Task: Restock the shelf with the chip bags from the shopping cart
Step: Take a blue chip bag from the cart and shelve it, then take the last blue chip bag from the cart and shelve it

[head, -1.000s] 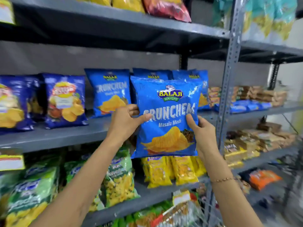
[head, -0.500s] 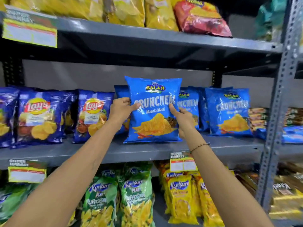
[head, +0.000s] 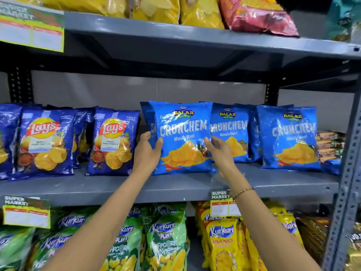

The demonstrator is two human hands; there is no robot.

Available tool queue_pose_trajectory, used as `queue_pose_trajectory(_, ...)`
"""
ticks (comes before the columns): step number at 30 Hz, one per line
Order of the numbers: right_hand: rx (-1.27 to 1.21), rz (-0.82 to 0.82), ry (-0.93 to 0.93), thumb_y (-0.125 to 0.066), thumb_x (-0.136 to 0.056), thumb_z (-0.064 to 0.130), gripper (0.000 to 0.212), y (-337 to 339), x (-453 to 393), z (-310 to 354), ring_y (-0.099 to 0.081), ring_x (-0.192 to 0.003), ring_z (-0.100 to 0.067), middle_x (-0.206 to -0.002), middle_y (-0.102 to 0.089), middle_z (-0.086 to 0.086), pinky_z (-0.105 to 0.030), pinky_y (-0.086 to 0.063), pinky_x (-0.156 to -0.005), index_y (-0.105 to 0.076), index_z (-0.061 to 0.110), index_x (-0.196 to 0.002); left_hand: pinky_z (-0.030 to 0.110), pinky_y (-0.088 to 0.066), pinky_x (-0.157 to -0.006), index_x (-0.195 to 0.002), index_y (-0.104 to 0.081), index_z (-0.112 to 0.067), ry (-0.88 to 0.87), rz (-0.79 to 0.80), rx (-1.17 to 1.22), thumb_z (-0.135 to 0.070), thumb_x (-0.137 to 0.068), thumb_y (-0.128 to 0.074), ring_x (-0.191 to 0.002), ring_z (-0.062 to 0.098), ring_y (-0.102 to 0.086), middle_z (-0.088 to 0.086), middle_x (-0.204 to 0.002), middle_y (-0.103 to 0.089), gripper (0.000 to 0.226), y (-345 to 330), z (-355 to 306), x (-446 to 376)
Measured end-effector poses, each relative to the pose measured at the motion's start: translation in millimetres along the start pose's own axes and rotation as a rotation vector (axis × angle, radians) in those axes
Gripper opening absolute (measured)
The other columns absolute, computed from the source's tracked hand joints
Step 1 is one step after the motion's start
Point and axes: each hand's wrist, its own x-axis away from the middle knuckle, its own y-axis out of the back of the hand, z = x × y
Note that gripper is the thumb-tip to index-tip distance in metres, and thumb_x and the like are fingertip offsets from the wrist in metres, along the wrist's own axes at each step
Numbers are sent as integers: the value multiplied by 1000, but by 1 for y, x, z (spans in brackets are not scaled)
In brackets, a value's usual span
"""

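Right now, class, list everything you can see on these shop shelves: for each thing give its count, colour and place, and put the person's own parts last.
Bright blue Balaji Crunchem chip bag: one, upright on the grey metal middle shelf, between both hands.
Other Crunchem bags: at least two, blue, to its right.
Dark blue Lay's bags: several, middle shelf, left.
Yellow chip bags: several, top shelf.
Red bag: one, top shelf, right.
Green Kurkure bags: several, bottom shelf.
Yellow Kurkure bags: several, bottom shelf, right.
Price labels: three, on shelf edges.
Left hand: on the bag's left edge.
Right hand: at its right edge, bracelet on the wrist.
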Motion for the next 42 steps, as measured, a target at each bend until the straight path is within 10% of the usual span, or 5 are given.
queue_pose_trajectory(5, 177, -252, 294, -58, -88, 25, 26, 2, 59, -4, -56, -97, -14, -114, -62, -4, -15, -43, -74, -60, 15, -111, 38, -43, -93, -115, -51, -10, -313, -181, -45, -19, -90, -53, -106, 24, -48, 9, -112, -53, 27, -7, -3, 53)
queue_pose_trajectory(13, 121, -382, 79, -59, -86, 15, 9, 40, 201, -66, -56, -71, 4, -82, -64, 10, -6, -44, -63, -63, 19, -94, 8, -37, -70, -92, -62, -14, -496, 328, 107, -20, -90, -55, -73, 4, -49, -5, -84, -57, 9, -66, 5, 172)
queue_pose_trajectory(25, 168, -505, -1052, -60, -75, 17, 19, 190, 492, -282, -49, -62, -21, -67, -57, -11, -35, -42, -65, -53, 21, -57, 32, -45, -75, -105, -58, -3, -192, 1364, -106, -22, -95, -43, -95, 30, -60, 17, -105, -63, 26, -229, 95, 440)
queue_pose_trajectory(31, 155, -513, -1510, -60, -60, 28, 16, 230, 606, -363, -46, -45, -8, -50, -55, 2, -19, -38, -41, -50, 17, -57, 47, -50, -80, -109, -53, 6, -116, 1831, -436, -27, -87, -45, -97, 41, -62, 31, -103, -63, 41, -298, 181, 555)
queue_pose_trajectory(42, 55, -732, -1260, -53, -90, 5, 54, 237, 540, -370, -53, -104, -27, -116, -49, -14, -11, -49, -57, -26, -10, -134, 45, -45, -97, -136, -32, 2, 192, 1710, -363, -33, -89, -57, -122, 36, -50, 23, -142, -44, 64, -336, 187, 522)
